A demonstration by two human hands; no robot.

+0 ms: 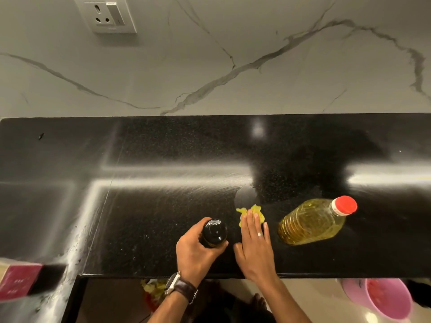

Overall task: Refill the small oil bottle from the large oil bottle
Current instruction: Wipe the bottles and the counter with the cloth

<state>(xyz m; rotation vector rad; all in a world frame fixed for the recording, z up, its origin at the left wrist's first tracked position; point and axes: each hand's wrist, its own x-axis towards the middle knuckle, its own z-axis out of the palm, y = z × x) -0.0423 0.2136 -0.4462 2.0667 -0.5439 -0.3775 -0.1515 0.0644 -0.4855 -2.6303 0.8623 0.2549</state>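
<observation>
The small oil bottle (pixel 214 231), dark with a black cap, stands upright near the counter's front edge. My left hand (pixel 198 250) grips it round the body. Just to its right my right hand (pixel 255 243) lies flat with straight fingers, pressing a crumpled yellow cloth (pixel 247 213) onto the black counter (pixel 151 206). The large oil bottle (pixel 312 221), clear plastic with yellow oil and a red cap (pixel 344 205) on, stands further right, apart from both hands.
A marble-patterned wall with a socket (pixel 108 15) rises behind the counter. A red and white box (pixel 18 280) sits at the lower left. Below the counter edge are a pink bucket (pixel 382 299) on the floor at the right and yellow stuff (pixel 154 286) underneath.
</observation>
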